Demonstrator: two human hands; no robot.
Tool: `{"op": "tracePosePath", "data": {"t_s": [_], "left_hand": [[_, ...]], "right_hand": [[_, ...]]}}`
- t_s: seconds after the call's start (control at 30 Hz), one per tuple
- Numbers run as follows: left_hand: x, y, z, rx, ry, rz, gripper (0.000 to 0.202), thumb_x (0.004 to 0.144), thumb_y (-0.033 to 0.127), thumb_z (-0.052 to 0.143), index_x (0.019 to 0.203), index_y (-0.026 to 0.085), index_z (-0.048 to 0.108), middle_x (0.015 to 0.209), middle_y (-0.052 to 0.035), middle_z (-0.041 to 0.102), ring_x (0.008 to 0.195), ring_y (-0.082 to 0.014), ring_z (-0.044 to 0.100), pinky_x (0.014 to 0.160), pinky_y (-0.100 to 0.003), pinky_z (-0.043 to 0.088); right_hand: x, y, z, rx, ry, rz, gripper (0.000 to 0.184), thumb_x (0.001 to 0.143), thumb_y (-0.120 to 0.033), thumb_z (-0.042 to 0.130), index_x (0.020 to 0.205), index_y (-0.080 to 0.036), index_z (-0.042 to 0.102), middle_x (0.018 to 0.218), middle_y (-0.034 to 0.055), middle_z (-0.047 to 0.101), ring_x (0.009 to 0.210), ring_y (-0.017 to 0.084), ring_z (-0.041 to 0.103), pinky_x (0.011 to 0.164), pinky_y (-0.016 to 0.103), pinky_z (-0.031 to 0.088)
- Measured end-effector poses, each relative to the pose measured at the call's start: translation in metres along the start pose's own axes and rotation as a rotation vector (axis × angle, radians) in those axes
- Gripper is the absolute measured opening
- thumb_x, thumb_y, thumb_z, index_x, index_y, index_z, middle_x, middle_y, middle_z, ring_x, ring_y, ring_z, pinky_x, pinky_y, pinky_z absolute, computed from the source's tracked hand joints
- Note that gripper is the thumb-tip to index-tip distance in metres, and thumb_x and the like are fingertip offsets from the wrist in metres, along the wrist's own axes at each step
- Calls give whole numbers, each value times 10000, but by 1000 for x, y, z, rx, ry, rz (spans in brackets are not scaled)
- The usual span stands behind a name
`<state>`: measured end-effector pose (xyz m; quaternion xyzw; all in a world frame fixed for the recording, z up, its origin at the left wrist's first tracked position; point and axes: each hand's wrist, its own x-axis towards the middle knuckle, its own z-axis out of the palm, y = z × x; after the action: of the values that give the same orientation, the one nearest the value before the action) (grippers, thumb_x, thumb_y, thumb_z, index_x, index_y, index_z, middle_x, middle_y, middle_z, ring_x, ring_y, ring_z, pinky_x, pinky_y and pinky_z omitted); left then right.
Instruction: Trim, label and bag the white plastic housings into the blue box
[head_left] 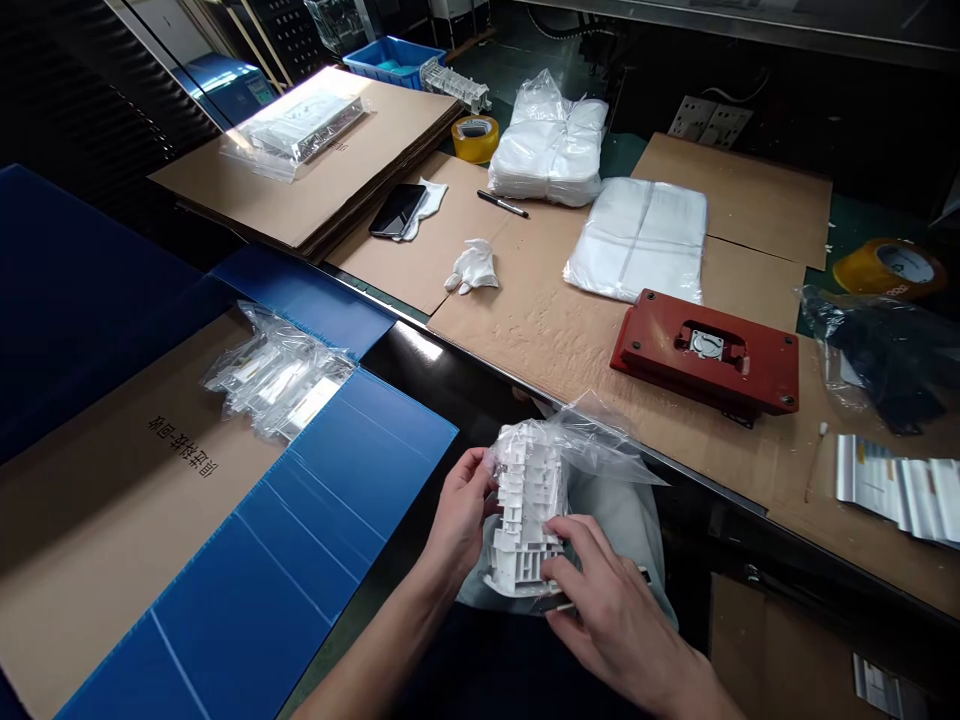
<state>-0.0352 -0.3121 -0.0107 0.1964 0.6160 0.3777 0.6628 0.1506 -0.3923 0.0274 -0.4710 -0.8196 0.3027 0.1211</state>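
Note:
Over my lap is a white moulded plastic part (525, 490) with rows of ribs and small compartments, inside a clear plastic bag (600, 440). The bag's loose end spreads to the right, towards the table edge. My left hand (465, 500) pinches the bag at the upper left of the part, thumb and fingers together. On the lower right side, my right hand (600, 590) grips the bagged part with its fingers bent over the edge. Part of the right thumb's contact is hidden from view.
Left of me stands a blue box (360, 480) holding several bagged parts (281, 375) on cardboard. On the table lie a red fixture (705, 355), stacks of white bags (637, 240), a pen (502, 204), a phone (397, 211), white gloves (474, 266) and yellow tape (475, 139).

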Motion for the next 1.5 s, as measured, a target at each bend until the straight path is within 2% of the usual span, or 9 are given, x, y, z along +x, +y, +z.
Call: {"op": "tracePosePath", "data": {"t_s": [0.23, 0.47, 0.6, 0.67, 0.83, 1.17, 1.27, 1.4, 1.5], "left_hand": [[16, -16, -8, 108, -28, 72, 211, 858, 400, 626, 877, 198, 566, 878, -9, 564, 781, -139, 544, 716, -264, 477], [4, 9, -15, 329, -206, 176, 249, 870, 425, 644, 795, 190, 612, 799, -9, 624, 781, -175, 548, 747, -286, 436], [-2, 23, -15, 362, -230, 223, 260, 882, 436, 636, 791, 195, 601, 799, -1, 608, 790, -173, 534, 742, -279, 425], [0, 22, -12, 328, -179, 244, 274, 922, 464, 563, 828, 207, 564, 816, 7, 584, 792, -166, 522, 740, -276, 430], [9, 6, -3, 293, -44, 302, 277, 975, 480, 425, 882, 226, 485, 799, 17, 532, 762, -161, 511, 747, -289, 441], [17, -5, -4, 577, -64, 386, 164, 795, 280, 655, 910, 225, 551, 765, 42, 536, 700, -158, 476, 655, -290, 359], [33, -23, -12, 611, -38, 361, 152, 843, 349, 600, 882, 202, 606, 739, 16, 583, 697, -176, 511, 654, -300, 372], [39, -40, -22, 574, -64, 321, 318, 921, 434, 492, 781, 175, 612, 733, -25, 627, 681, -183, 558, 634, -292, 414], [22, -32, -23, 553, -134, 342, 349, 931, 448, 510, 731, 176, 598, 703, -9, 597, 651, -157, 523, 605, -265, 394]], "right_hand": [[-8, 18, 19, 340, 106, 37, 258, 858, -19, 434, 955, -208, 581, 1243, 123, 551, 1133, 268, 569, 729, 329, 546], [-6, 41, 16, 1093, 451, 452, 247, 919, -414, 633, 814, -190, 617, 1131, 88, 612, 811, 168, 611, 601, 241, 490], [-2, 44, 15, 1385, 522, 693, 260, 890, -476, 653, 944, -223, 629, 746, -7, 574, 480, 95, 417, 386, 206, 318], [-1, 44, 18, 1421, 526, 745, 287, 881, -488, 656, 995, -225, 639, 726, -5, 570, 480, 107, 424, 370, 204, 299], [-1, 43, 30, 1278, 259, 534, 293, 770, -393, 798, 774, -174, 603, 1196, 98, 612, 811, 176, 622, 629, 259, 513], [-4, 44, 19, 764, -14, 304, 92, 873, -275, 674, 814, -207, 657, 1158, 66, 603, 1075, 230, 600, 928, 331, 481], [-2, 45, 19, 838, 33, 338, 106, 887, -295, 670, 827, -212, 699, 1148, 70, 600, 1054, 230, 599, 853, 303, 504], [4, 51, 28, 1150, 338, 496, 154, 776, -323, 808, 751, -190, 736, 1126, 86, 609, 997, 228, 600, 726, 249, 513], [12, 57, 34, 1272, 511, 560, 192, 779, -366, 809, 806, -200, 717, 1021, 51, 617, 695, 110, 543, 506, 187, 431]]}}
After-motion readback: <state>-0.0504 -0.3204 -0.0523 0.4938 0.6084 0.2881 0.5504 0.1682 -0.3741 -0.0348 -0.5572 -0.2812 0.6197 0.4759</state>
